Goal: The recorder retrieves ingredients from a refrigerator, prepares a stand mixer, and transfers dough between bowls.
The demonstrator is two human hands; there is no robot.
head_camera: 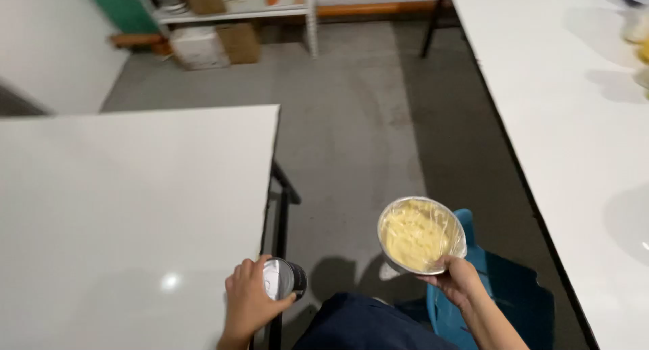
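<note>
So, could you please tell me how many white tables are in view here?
2. One white table is at the left, beside the left hand; the other white table runs along the right edge. More may lie outside the frame.

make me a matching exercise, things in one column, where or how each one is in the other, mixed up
Things:
1. metal bowl
2. small dark can
3. blue chair
4. cardboard boxes

Places or states:
a. on the floor under a shelf
b. covered with clear film, in the right hand
c. below the right hand
d. in the left hand by the table edge

Pairs: 1-b, 2-d, 3-c, 4-a
</note>
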